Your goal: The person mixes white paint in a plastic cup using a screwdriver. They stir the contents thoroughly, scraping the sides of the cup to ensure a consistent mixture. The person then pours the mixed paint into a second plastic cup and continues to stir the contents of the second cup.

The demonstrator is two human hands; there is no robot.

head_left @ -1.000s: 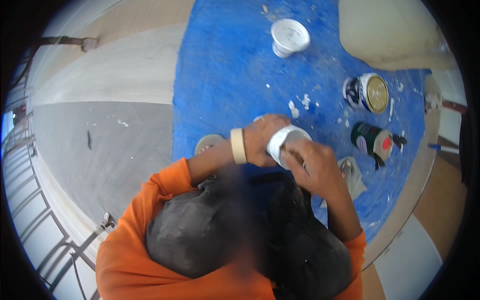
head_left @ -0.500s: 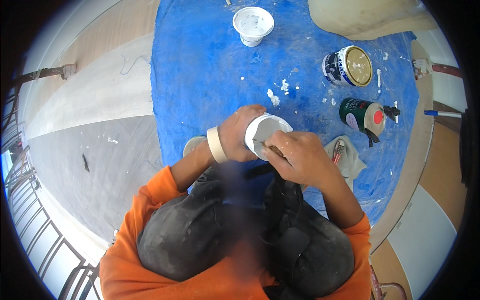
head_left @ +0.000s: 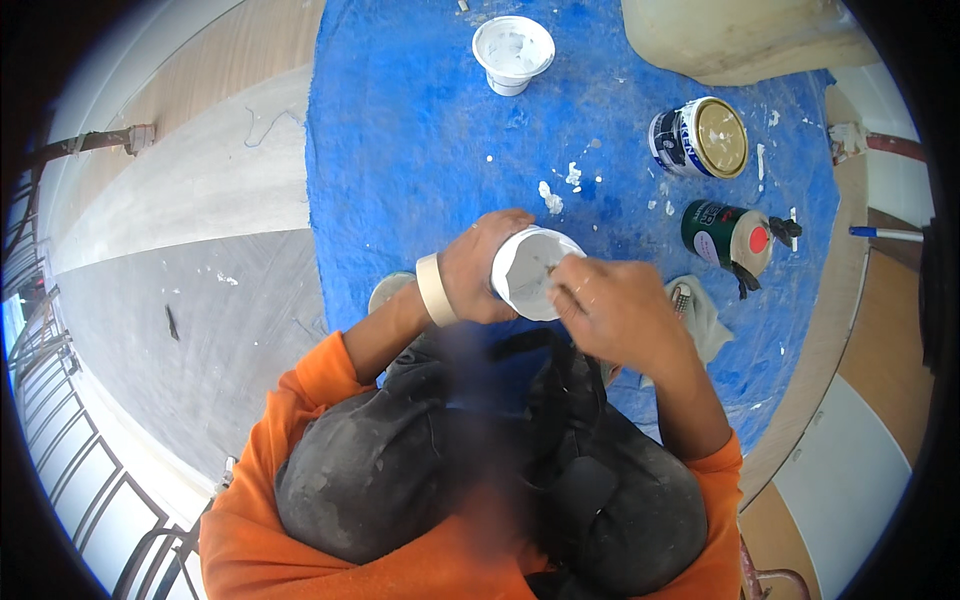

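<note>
My left hand (head_left: 478,266) grips a small white cup (head_left: 528,270) of white paste, held over my lap. A roll of beige tape (head_left: 433,289) sits around my left wrist like a bracelet. My right hand (head_left: 612,308) is pinched at the cup's rim, holding a thin tool that dips into the paste; the tool is mostly hidden by my fingers. Both hands hover above a blue tarp (head_left: 420,140) spattered with white.
A white tub (head_left: 512,50) stands at the tarp's far end. A gold-lidded tin (head_left: 702,137) and a green can with a red cap (head_left: 730,236) lie to the right. A rag (head_left: 700,315) rests beside my right hand. A cream container (head_left: 740,35) sits far right.
The view has shifted, so the cans and tub sit lower and nearer the middle. My hands keep the cup, and my right hand has moved slightly at its rim.
</note>
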